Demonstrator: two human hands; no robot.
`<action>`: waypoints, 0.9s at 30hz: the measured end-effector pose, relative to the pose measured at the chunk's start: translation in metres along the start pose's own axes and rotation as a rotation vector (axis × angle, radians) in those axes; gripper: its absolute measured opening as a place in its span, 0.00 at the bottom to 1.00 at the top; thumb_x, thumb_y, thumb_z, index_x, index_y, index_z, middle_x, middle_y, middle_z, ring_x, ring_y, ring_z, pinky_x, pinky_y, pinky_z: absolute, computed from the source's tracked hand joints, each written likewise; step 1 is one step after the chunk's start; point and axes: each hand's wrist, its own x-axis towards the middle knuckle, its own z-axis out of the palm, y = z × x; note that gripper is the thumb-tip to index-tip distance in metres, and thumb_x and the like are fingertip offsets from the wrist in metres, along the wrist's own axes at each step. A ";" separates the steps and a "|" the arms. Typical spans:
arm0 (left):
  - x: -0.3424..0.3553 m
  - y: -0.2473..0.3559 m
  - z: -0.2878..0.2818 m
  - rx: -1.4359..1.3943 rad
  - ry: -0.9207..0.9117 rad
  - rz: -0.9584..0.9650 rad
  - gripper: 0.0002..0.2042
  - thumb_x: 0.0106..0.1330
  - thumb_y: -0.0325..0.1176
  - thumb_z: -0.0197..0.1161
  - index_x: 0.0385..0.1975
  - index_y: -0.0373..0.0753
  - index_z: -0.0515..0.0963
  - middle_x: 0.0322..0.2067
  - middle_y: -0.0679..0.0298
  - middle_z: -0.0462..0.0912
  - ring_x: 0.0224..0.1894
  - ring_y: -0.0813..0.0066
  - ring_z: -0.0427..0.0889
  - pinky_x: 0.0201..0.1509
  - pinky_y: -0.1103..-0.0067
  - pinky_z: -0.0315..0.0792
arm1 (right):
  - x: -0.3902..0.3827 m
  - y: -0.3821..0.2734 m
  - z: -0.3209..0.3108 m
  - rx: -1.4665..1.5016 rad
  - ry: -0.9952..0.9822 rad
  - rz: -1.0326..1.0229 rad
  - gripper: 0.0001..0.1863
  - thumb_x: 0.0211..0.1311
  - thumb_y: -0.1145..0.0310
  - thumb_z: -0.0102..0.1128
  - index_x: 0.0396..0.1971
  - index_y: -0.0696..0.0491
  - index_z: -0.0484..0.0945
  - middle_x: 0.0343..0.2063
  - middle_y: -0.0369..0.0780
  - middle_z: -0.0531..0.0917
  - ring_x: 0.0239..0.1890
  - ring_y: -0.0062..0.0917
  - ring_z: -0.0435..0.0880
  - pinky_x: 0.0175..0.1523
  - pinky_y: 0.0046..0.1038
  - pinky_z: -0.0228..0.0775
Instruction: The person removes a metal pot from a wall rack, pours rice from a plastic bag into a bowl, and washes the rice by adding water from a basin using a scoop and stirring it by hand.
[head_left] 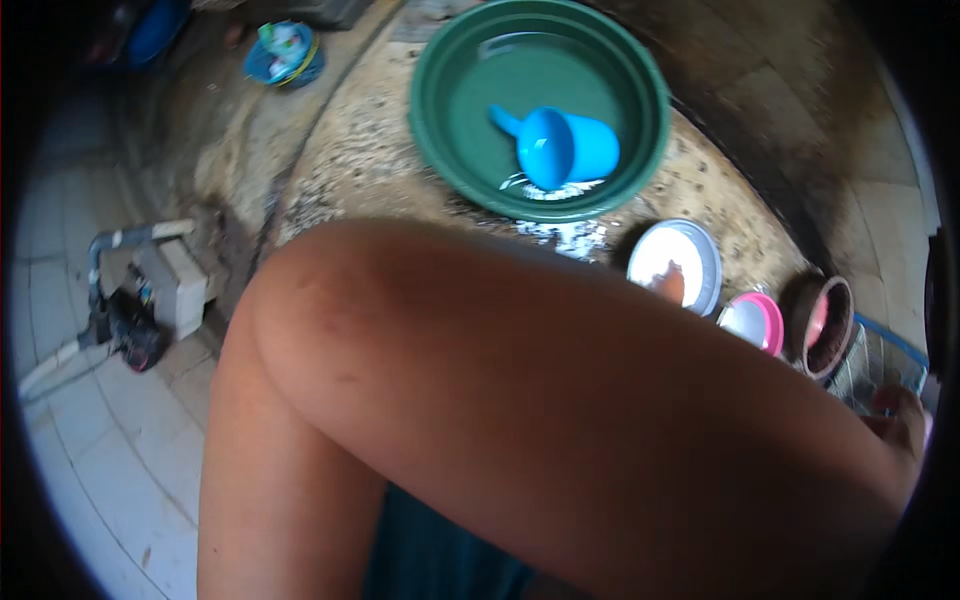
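We see a wide green basin of clear water on the rough ground, with a light-blue dipper tipped on its side in it; a white bowl shows a brown shape we cannot identify; beside it stand a pink-rimmed bowl and a brown pot with something reddish inside; the right hand, at the right edge, is near a blue-edged rack, its grip impossible to tell; the left hand we cannot make out.
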 end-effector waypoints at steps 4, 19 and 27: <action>-0.004 0.033 -0.002 0.036 -0.056 -0.044 0.12 0.47 0.31 0.59 0.33 0.36 0.75 0.33 0.58 0.77 0.37 0.62 0.75 0.44 0.70 0.68 | -0.030 -0.025 -0.020 -0.031 0.096 -0.079 0.28 0.48 0.67 0.58 0.52 0.60 0.67 0.46 0.52 0.74 0.47 0.44 0.74 0.53 0.37 0.65; -0.003 0.018 0.009 0.017 -0.094 -0.004 0.15 0.45 0.34 0.58 0.34 0.38 0.74 0.32 0.58 0.76 0.35 0.66 0.75 0.45 0.67 0.68 | -0.046 -0.082 -0.061 -0.035 0.077 0.254 0.37 0.45 0.61 0.64 0.57 0.58 0.62 0.54 0.52 0.66 0.59 0.42 0.63 0.60 0.40 0.57; -0.232 -0.183 0.101 0.427 0.204 -0.993 0.19 0.51 0.34 0.62 0.44 0.37 0.72 0.42 0.53 0.75 0.47 0.54 0.70 0.55 0.65 0.58 | -0.031 -0.107 -0.030 0.468 0.430 -0.020 0.38 0.45 0.65 0.63 0.58 0.59 0.59 0.43 0.51 0.75 0.46 0.43 0.74 0.47 0.39 0.69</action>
